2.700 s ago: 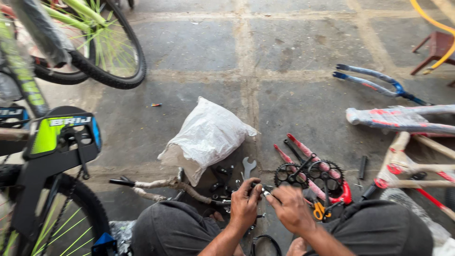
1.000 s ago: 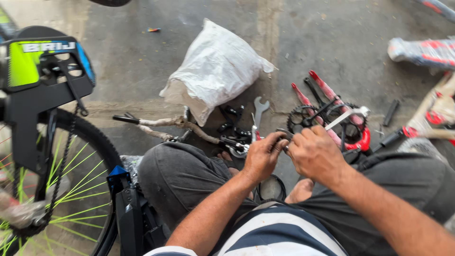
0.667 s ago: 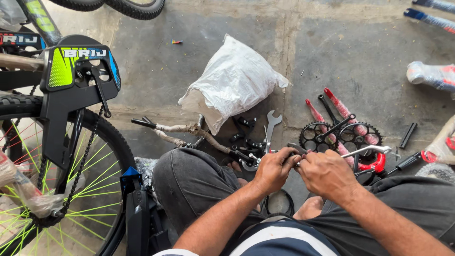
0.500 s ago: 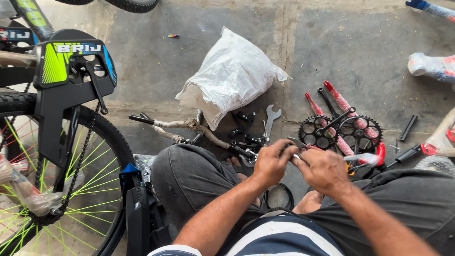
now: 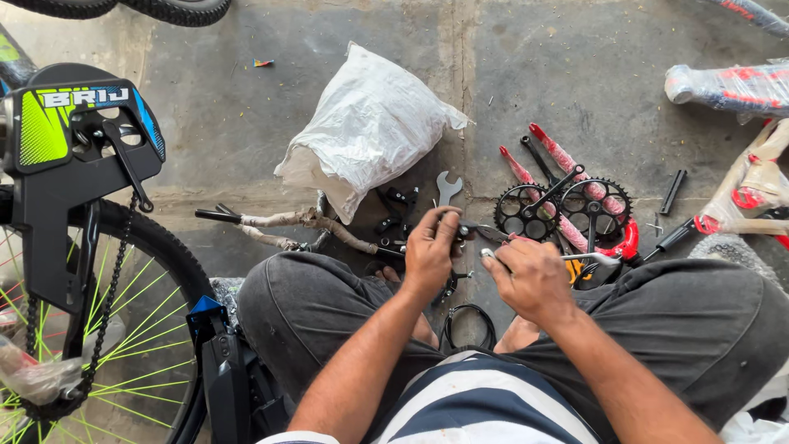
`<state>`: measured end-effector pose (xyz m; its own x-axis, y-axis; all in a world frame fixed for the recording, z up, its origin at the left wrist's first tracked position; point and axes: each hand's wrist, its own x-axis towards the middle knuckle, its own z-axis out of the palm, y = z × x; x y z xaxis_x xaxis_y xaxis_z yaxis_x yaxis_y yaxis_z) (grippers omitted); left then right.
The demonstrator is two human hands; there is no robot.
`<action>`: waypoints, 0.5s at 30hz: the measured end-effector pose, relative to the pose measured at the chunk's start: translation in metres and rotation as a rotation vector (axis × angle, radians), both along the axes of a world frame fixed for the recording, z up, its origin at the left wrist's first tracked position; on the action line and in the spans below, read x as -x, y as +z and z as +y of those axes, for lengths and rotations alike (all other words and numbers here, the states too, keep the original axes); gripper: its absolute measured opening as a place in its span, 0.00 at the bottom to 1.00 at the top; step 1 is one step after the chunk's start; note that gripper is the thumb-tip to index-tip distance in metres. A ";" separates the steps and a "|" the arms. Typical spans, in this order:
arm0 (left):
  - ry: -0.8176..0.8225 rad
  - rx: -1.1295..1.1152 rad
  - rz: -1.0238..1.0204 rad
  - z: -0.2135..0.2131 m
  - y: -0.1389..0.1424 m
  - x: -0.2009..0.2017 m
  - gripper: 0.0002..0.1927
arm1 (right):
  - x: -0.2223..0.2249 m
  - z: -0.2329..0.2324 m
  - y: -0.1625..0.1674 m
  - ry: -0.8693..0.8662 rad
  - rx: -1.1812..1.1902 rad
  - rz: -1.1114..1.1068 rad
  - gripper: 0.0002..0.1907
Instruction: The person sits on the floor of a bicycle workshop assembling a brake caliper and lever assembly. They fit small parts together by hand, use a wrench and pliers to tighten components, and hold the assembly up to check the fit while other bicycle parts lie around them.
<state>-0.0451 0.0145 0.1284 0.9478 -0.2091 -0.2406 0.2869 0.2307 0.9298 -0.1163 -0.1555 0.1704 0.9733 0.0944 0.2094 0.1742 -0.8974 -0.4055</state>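
My left hand (image 5: 431,251) pinches a small dark metal bicycle part (image 5: 470,232) between the fingers, just above my knees. Beside it, my right hand (image 5: 530,275) grips a thin silvery tool (image 5: 590,257) whose tip points toward that part. The two hands nearly touch. Right behind them on the stone floor lie two black toothed chainrings with cranks (image 5: 563,207) and a silver spanner (image 5: 448,188). A wrapped handlebar with black grips (image 5: 283,222) lies to the left of my hands.
A crumpled white plastic bag (image 5: 370,131) sits on the floor ahead. A bicycle rear wheel with green spokes, chain and black chain guard (image 5: 74,164) stands at the left. Wrapped red and cream frame tubes (image 5: 740,90) lie at the right. Small black parts (image 5: 394,210) are scattered near the bag.
The view has tilted down and drawn closer onto my lap. Both hands have stayed together over the small part, shifting slightly while working it.
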 end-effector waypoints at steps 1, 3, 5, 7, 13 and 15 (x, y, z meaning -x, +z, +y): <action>0.009 0.061 0.019 0.002 -0.002 -0.003 0.13 | -0.004 0.003 -0.009 -0.014 0.004 0.136 0.14; 0.024 0.179 0.069 0.005 -0.004 -0.007 0.15 | -0.010 0.009 -0.035 -0.048 0.009 0.420 0.15; 0.032 0.249 0.134 0.011 -0.005 -0.008 0.16 | -0.009 0.011 -0.060 -0.113 -0.094 0.536 0.15; 0.063 0.294 0.157 0.017 -0.006 -0.010 0.17 | -0.009 0.008 -0.078 -0.135 -0.202 0.544 0.16; 0.112 0.487 0.184 0.029 -0.006 -0.016 0.19 | -0.007 -0.005 -0.063 -0.115 -0.479 0.218 0.24; 0.105 0.516 0.217 0.029 -0.005 -0.016 0.19 | -0.005 0.002 -0.049 0.086 -0.326 -0.005 0.29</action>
